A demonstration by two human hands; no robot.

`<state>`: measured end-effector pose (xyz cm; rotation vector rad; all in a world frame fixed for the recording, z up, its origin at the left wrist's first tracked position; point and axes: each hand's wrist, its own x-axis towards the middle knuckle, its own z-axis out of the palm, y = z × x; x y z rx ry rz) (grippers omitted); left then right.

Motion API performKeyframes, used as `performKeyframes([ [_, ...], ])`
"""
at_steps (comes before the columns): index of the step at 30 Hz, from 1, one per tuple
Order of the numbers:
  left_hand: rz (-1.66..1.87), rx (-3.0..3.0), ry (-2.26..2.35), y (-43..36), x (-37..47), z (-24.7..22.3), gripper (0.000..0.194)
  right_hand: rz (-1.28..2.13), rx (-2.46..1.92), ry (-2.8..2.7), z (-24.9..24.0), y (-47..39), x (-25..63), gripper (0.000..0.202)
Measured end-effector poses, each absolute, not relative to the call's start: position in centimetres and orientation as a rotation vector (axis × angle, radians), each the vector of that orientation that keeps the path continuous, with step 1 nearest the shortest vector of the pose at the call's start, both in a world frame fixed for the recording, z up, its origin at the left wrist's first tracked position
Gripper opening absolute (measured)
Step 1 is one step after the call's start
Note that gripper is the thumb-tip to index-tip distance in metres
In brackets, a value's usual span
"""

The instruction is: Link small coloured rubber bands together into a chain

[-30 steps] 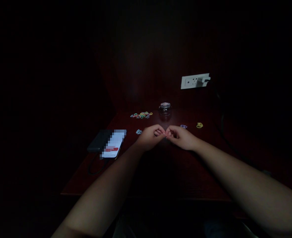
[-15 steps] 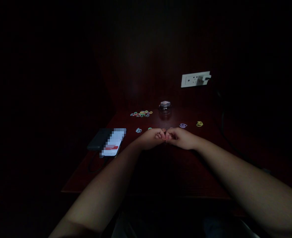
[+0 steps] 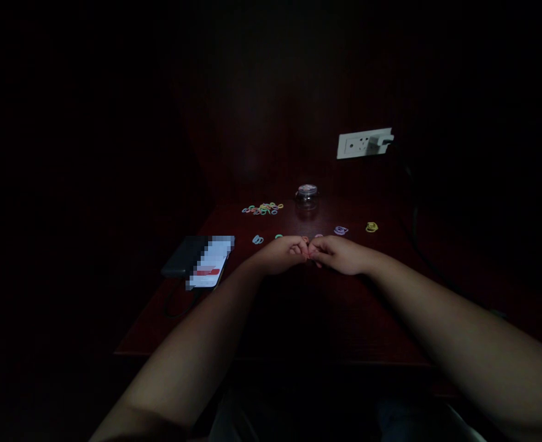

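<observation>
My left hand (image 3: 285, 253) and my right hand (image 3: 339, 255) meet fingertip to fingertip above the table, both pinched closed. Between the fingertips is a sliver of orange-red, seemingly a small elastic band, mostly hidden by the fingers. Just behind the hands lies a row of small coloured bands: blue bands (image 3: 258, 240), a green band (image 3: 278, 237), an orange band (image 3: 305, 239) and a pink band (image 3: 318, 236), the latter three partly covered by my hands. Farther right are purple bands (image 3: 340, 231) and yellow bands (image 3: 371, 227).
A mixed pile of coloured bands (image 3: 264, 209) lies at the back left, beside a clear lidded jar (image 3: 307, 195). On the left are a lit phone (image 3: 210, 264) and a dark box-like object (image 3: 181, 258) with a cable. A wall socket (image 3: 356, 145) holds a plug with a hanging cord.
Both hands stay together, with the fingertips shifting slightly and less of the orange-red strip showing between them. The view has tilted a little.
</observation>
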<state>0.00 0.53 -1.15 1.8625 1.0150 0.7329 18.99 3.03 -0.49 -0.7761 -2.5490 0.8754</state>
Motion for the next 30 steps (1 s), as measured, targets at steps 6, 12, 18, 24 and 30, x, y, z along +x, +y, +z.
performKeyframes([
  [6,0.723,1.867,1.004,0.7,-0.1,-1.3,0.007,0.916,-0.788,-2.531,-0.4,3.0,19.0,0.023],
  [12,0.718,1.862,0.978,0.9,-0.2,-1.3,0.007,0.883,-0.809,-2.53,-0.4,2.9,19.0,0.023],
  [18,0.69,1.819,1.005,0.3,0.0,-0.8,0.004,0.934,-0.819,-2.523,-0.5,2.8,18.9,0.026],
  [24,0.668,1.845,1.049,0.0,-0.1,-0.4,0.008,0.939,-0.844,-2.499,-0.3,2.7,18.8,0.032],
  [30,0.585,1.941,1.097,0.2,-0.5,-0.5,0.026,0.851,-0.889,-2.468,0.0,2.6,18.6,0.037],
])
